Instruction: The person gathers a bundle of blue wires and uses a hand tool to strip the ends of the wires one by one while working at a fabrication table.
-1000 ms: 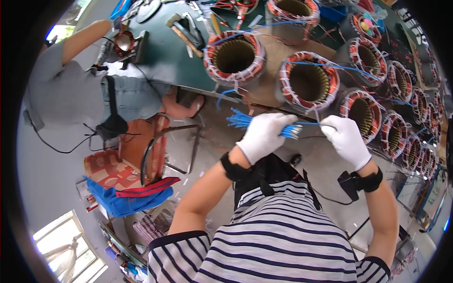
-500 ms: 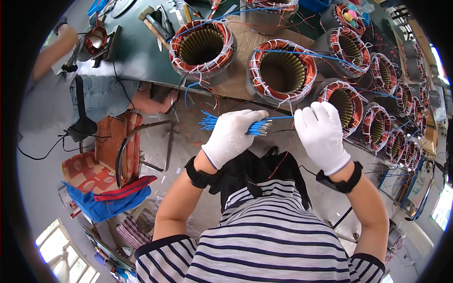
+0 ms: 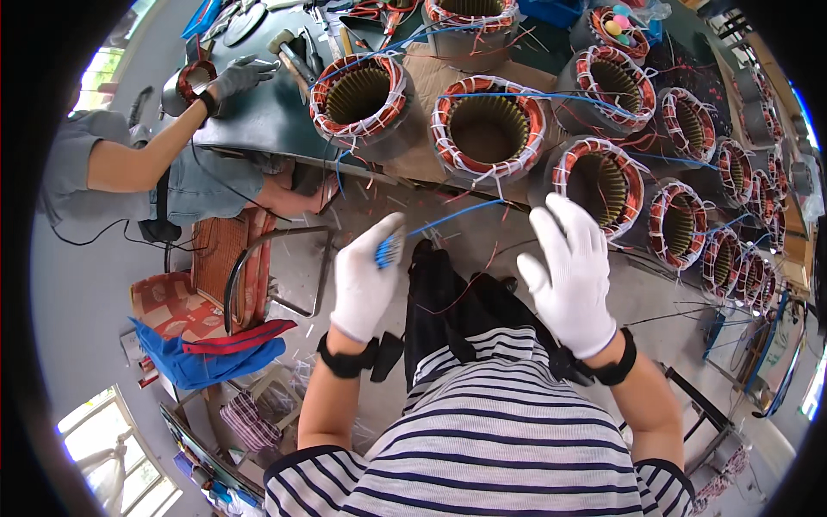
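Blue wires (image 3: 389, 251) stayed in the left hand's (image 3: 364, 280) closed fingers, which alone supported a strand (image 3: 457, 216) released by the right hand's (image 3: 573, 280) spread fingers.

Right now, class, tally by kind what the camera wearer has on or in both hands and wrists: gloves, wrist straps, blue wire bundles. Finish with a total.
White knit gloves: 2
Black wrist straps: 2
Blue wire bundle: 1
Total: 5
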Available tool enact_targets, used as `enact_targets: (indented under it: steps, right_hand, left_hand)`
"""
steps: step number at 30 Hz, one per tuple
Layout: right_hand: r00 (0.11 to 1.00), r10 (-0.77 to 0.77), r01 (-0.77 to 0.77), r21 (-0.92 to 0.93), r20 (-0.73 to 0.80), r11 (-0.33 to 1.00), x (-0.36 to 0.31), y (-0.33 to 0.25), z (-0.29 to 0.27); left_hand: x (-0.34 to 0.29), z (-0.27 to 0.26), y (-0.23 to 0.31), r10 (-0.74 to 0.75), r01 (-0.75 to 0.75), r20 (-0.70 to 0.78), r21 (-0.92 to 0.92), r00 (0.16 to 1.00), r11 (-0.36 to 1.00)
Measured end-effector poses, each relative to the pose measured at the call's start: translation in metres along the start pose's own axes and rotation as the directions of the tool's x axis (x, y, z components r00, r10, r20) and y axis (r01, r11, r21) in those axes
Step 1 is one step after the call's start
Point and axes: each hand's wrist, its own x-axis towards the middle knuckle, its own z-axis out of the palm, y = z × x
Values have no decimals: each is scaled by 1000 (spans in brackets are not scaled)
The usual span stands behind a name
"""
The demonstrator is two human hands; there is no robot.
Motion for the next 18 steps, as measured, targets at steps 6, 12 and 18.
enact_targets:
  steps: [6,12,18]
  right_hand:
    - [923,112,-352,689,368,634,-49,11,-11]
    - [879,-28,-463,867,475,181,-75,8,-12]
    - [929,86,-355,806,359,474,-79,16,-11]
  left_hand:
    - [-41,-26,106,-218,176,304,162,927,971]
    - [-66,25,126,-146,337,683,-155,715,928]
    - [-69,25,123,-116,302,647,-184,754,936]
